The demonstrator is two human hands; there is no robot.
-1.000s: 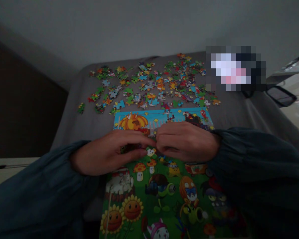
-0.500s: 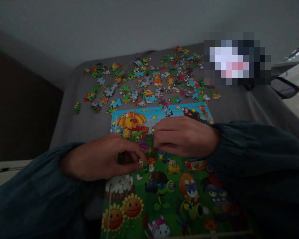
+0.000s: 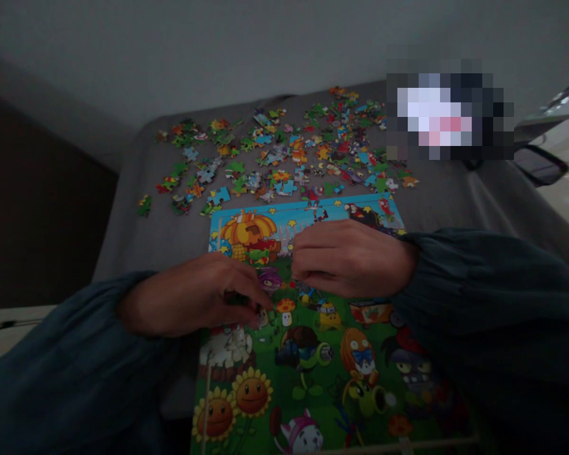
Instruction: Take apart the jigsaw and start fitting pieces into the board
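Note:
A jigsaw puzzle board [image 3: 294, 357] with cartoon sunflowers, pea plants and a pumpkin lies in front of me, mostly filled in. Over its left middle, my left hand [image 3: 194, 297] pinches a small puzzle piece [image 3: 263, 316] with thumb and forefinger, low against the picture, close to a red-capped mushroom. My right hand [image 3: 353, 259] hovers at the upper middle of the board with curled fingers pressed together. Whatever its fingertips hold, if anything, is hidden behind them.
Many loose puzzle pieces [image 3: 275, 155] are scattered beyond the board on a grey cloth [image 3: 128, 234]. At the back right is a pixelated patch [image 3: 436, 117], with a dark-framed object [image 3: 543, 165] beside it. A pale wall stands behind.
My left hand has shifted slightly, its fingertips closing down lower around the piece. A white crescent patch below them is now less visible. The right hand has stayed almost still.

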